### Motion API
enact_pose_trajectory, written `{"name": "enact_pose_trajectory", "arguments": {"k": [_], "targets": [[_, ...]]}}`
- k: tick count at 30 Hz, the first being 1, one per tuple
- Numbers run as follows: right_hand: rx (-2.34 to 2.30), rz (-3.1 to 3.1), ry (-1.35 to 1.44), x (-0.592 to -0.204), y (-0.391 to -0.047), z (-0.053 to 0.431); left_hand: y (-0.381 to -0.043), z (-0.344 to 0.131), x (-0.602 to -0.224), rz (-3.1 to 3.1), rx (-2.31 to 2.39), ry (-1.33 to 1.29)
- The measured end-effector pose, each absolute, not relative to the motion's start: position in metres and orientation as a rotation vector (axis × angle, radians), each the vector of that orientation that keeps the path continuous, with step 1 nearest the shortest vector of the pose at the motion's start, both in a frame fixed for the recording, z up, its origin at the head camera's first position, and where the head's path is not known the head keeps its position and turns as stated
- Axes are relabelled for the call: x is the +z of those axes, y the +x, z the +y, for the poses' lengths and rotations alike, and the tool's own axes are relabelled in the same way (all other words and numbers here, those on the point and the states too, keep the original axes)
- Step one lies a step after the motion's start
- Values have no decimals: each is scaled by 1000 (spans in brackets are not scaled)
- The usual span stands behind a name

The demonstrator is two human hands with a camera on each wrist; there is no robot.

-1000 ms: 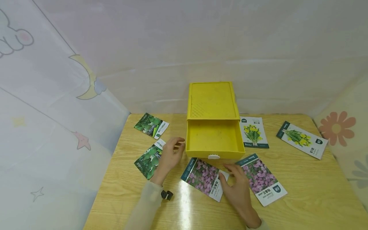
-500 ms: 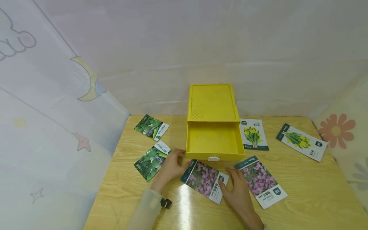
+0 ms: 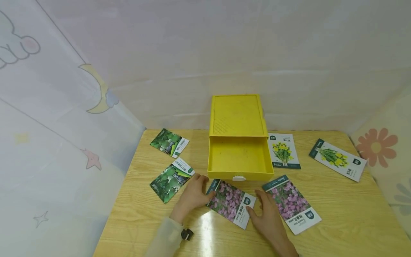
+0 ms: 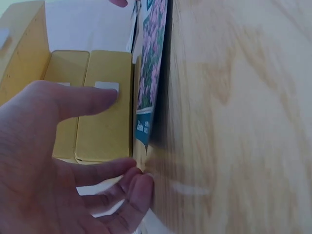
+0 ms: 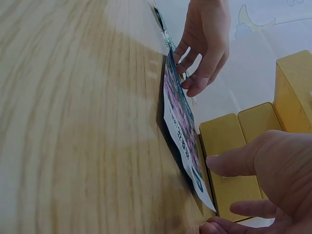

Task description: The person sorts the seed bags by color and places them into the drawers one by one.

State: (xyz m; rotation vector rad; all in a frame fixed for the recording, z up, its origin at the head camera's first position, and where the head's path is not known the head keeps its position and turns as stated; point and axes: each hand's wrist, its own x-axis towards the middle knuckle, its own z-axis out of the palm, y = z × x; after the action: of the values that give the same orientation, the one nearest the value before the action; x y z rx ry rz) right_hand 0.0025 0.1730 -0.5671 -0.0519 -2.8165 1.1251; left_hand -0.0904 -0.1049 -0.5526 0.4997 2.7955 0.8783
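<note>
A seed packet with pink flowers [image 3: 228, 200] lies flat on the wooden table, just in front of a yellow drawer box [image 3: 238, 116]. My left hand [image 3: 193, 194] is at the packet's dark green end, thumb over that end and fingertips on the table beyond it. My right hand [image 3: 268, 219] is at the white end, its thumb close over the packet's face. In the left wrist view the left thumb [image 4: 92, 101] stands apart from the packet. From the right wrist, the right thumb [image 5: 229, 165] appears near the packet's edge, with the other fingertips at the table.
The box's drawer [image 3: 240, 157] is pulled out and bare. A second pink flower packet [image 3: 291, 203] lies right of my right hand. Two green-fruit packets [image 3: 169, 142] are on the left, two yellow-flower packets [image 3: 282, 151] on the right. Patterned curtains surround the table [image 3: 135, 221].
My left hand has come down and right from beside the drawer to the flower packet's dark end. My right hand has shifted slightly at the white end.
</note>
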Motion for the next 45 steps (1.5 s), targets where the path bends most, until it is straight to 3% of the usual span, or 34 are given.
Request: {"name": "enact_pose_trajectory", "arguments": {"k": [45], "targets": [[1452, -2533, -108, -566, -4, 174, -76, -106, -552, 2480, 1169, 272]]}}
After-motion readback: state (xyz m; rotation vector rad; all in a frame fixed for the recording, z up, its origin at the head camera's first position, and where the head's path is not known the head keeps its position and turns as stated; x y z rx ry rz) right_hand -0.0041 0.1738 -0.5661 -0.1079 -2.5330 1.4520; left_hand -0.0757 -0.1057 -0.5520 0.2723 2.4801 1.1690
